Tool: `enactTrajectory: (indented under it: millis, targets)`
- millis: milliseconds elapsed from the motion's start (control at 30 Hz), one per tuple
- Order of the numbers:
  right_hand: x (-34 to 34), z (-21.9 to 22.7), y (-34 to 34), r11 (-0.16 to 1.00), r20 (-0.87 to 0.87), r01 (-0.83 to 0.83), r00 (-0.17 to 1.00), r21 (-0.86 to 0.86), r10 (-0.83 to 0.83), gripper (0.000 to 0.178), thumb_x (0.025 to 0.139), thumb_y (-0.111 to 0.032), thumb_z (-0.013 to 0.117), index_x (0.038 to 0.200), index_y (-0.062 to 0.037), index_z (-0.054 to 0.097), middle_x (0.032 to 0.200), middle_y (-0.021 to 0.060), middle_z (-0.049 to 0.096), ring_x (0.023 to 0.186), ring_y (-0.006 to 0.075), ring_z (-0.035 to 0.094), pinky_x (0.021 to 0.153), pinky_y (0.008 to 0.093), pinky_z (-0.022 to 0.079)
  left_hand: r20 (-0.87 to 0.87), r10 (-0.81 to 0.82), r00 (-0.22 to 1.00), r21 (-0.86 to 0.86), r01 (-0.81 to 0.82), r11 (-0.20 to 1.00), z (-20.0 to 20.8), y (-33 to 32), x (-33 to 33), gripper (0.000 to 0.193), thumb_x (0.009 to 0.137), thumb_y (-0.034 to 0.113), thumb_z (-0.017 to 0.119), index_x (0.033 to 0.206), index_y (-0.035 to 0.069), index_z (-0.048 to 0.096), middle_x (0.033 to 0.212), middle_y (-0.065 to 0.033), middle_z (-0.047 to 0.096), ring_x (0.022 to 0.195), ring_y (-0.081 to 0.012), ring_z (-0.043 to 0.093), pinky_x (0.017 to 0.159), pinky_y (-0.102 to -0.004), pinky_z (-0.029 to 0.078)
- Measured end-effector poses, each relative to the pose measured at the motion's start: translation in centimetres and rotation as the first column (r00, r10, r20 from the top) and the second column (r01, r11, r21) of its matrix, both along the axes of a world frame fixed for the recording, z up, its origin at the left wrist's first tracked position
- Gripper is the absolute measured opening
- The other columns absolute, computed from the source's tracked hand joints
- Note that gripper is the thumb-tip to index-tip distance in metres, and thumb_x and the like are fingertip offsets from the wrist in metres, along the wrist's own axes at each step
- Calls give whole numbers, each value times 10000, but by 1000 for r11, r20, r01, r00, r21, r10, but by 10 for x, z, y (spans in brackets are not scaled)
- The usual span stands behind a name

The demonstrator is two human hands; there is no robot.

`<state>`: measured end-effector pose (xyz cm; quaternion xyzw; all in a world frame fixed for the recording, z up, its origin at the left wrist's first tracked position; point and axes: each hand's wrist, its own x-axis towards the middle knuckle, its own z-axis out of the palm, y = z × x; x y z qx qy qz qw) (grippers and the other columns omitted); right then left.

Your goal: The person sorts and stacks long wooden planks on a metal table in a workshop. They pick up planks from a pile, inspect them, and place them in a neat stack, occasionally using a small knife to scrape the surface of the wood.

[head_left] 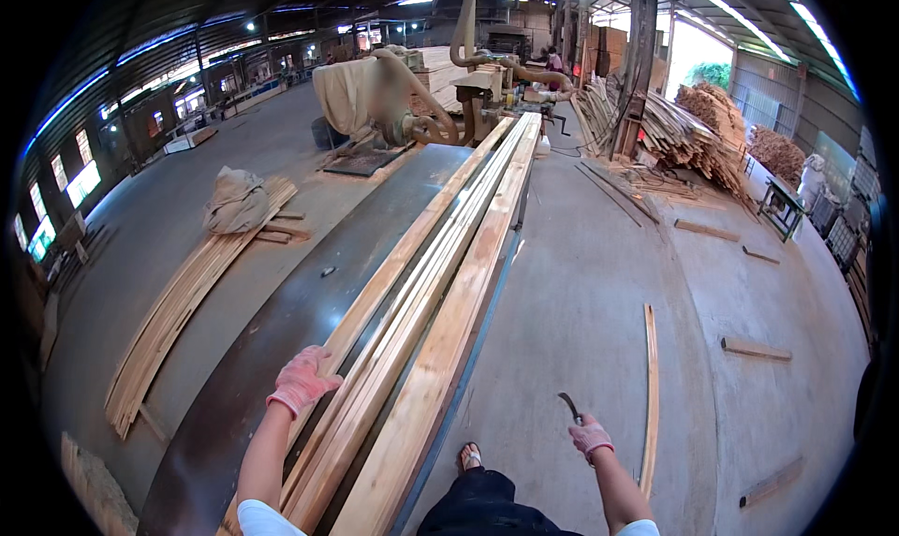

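On the long dark bench [281, 330] running away up the middle of the shed: a bundle of long pale wooden boards [440, 283], laid lengthwise, side by side and touching, stretching toward the sawing machine [468, 96] at the far end. Left hand [302, 379], in a pink work glove, resting palm-down with fingers curled loosely over the leftmost board's edge near the close end. Right hand [589, 435], also pink-gloved, well apart from the boards out over the concrete floor [581, 293], closed round the handle of a small dark hooked tool [569, 405], its curved tip pointing up. Just beside that hand, a thin wooden strip [649, 396] lying on the floor; short offcuts [755, 351] scattered further right. Left of the bench, a fanned stack of slats [178, 302] with a grey sack [236, 199] at its top end. Far right, heaps of scrap wood [693, 133].
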<state>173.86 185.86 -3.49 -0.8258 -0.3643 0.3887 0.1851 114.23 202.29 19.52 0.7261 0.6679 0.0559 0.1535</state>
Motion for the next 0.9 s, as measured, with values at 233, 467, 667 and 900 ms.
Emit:
enactTrajectory:
  millis: [233, 467, 667, 900]
  targets:
    - [134, -37, -31, 815, 123, 479, 876, -326, -466, 212, 904, -204, 588, 1031, -42, 640, 715, 147, 638, 671, 300, 685, 550, 490, 510, 209, -21, 978, -60, 34, 998, -47, 236, 81, 881, 827, 534, 769, 1521, 71, 486, 1573, -178, 467, 1465, -322, 431, 1220, -395, 337]
    - [149, -27, 26, 643, 60, 619, 740, -451, -670, 184, 900, -200, 587, 983, -39, 617, 680, 131, 603, 635, 292, 658, 530, 465, 498, 216, -51, 975, -149, 85, 985, -34, 418, 240, 1009, 818, 633, 739, 1571, 58, 391, 1596, -199, 432, 1491, -324, 398, 1225, -401, 330]
    - [218, -61, 187, 744, 2, 523, 819, -415, -574, 168, 896, -197, 586, 942, -36, 597, 650, 116, 572, 603, 285, 635, 512, 444, 488, 218, 44, 975, -12, -43, 999, -57, 579, 283, 1050, 774, 570, 805, 1561, 29, 372, 1572, -227, 447, 1447, -349, 454, 1204, -388, 374]
    - [358, -17, 505, 888, -204, 461, 869, 0, -451, 171, 907, -186, 600, 1011, -51, 603, 667, 51, 562, 470, 199, 525, 445, 349, 449, 102, 293, 951, -225, -265, 938, -92, 744, 350, 1154, 678, 548, 886, 1554, 20, 351, 1583, -224, 430, 1437, -344, 469, 1177, -418, 420]
